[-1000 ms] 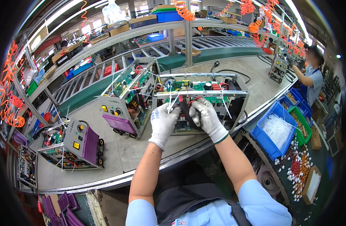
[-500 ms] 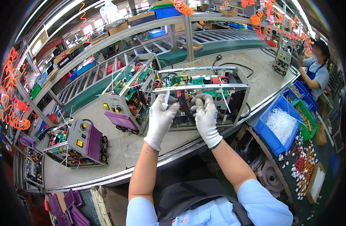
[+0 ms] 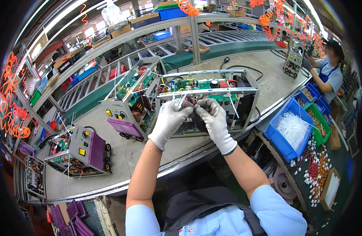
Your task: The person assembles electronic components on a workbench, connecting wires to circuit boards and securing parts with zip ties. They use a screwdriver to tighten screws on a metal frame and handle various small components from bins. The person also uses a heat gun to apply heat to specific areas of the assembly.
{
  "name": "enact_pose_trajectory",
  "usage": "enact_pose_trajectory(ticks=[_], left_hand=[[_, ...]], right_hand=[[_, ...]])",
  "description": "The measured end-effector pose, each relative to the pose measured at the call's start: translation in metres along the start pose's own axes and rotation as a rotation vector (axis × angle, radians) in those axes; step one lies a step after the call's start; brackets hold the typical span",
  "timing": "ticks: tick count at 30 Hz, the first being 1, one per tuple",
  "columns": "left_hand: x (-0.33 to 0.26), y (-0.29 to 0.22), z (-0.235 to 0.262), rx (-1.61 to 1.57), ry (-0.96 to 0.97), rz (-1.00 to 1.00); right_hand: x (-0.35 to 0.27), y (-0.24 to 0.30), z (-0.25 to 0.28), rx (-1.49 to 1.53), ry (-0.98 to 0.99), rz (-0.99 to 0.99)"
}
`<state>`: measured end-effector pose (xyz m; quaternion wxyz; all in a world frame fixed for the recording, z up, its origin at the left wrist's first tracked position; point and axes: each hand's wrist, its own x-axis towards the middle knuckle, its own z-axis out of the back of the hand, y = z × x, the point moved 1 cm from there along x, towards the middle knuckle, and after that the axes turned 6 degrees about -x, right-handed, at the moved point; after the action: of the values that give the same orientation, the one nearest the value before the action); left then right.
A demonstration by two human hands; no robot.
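An open-framed welding machine with green circuit boards stands in front of me, its metal rail running above my fingers. Both my hands wear whitish gloves and meet at its near side. My left hand is closed in a pinch, a thin white cable tie sticking up from its fingers. My right hand pinches at the top of a black cable bundle that hangs between the hands. The two sets of fingertips nearly touch, and what lies exactly between them is partly hidden.
Left of it stand two more open machines with purple grilles, one close and one farther. At right are a blue bin of white ties, a green parts bin and loose connectors. A co-worker handles another machine at far right.
My hands have drawn closer together, the right moving left until its fingertips meet the left's over the black cables. The white tie now points up and rightward.
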<state>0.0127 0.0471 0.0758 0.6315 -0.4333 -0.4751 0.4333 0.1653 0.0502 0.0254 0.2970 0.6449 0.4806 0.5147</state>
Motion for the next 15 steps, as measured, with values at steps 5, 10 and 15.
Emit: enact_pose_trajectory(ticks=[5, 10, 15], left_hand=[[0.0051, 0.001, 0.002, 0.108, 0.007, 0.007], [0.0107, 0.0033, 0.0042, 0.126, 0.031, -0.034], [0.0057, 0.0051, 0.0061, 0.113, 0.03, -0.024]], right_hand=[[0.0029, 0.0016, 0.0051, -0.015, 0.037, -0.007], [0.0051, -0.0006, 0.0059, -0.038, 0.077, 0.027], [0.002, 0.0048, 0.003, -0.048, 0.127, -0.011]])
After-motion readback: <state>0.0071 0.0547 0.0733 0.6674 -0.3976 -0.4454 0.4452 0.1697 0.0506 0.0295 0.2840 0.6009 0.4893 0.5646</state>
